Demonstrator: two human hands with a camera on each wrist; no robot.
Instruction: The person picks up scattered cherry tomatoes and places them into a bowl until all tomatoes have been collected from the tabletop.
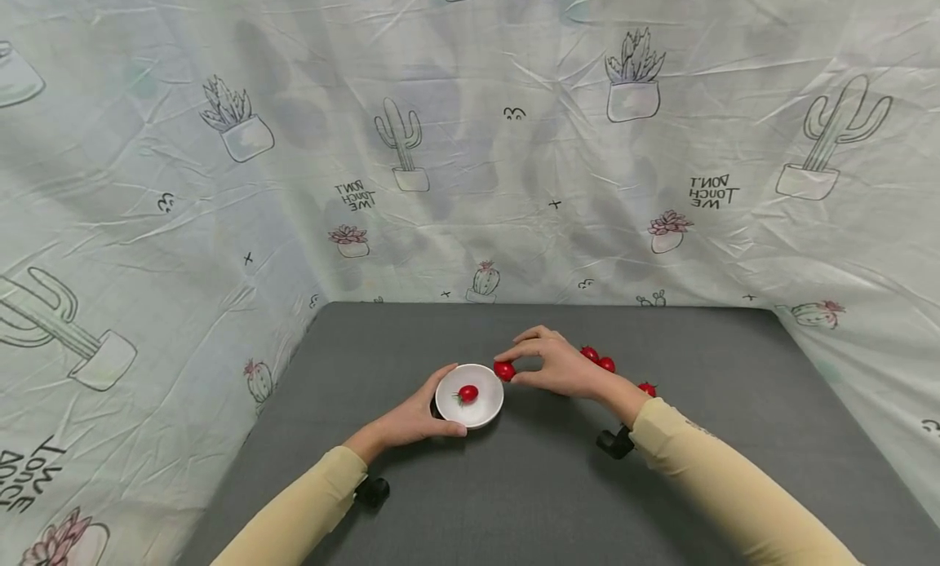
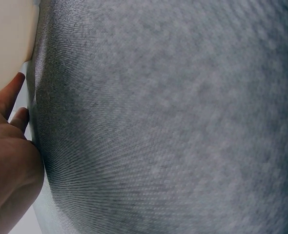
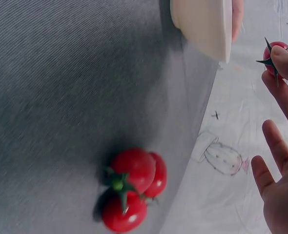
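A small white bowl stands on the dark grey table with one red cherry tomato inside it. My left hand holds the bowl from the left, thumb along its near side and fingers at the far side. In the left wrist view, fingers reach to the wall of the bowl. Just past the bowl's right rim, my right hand pinches another cherry tomato between thumb and fingertips. That tomato's green calyx shows in the right wrist view, the other fingers spread apart from it.
Several more cherry tomatoes lie on the table beyond and beside my right wrist, one partly behind the sleeve. In the right wrist view some tomatoes sit clustered. A patterned cloth hangs behind and around the table.
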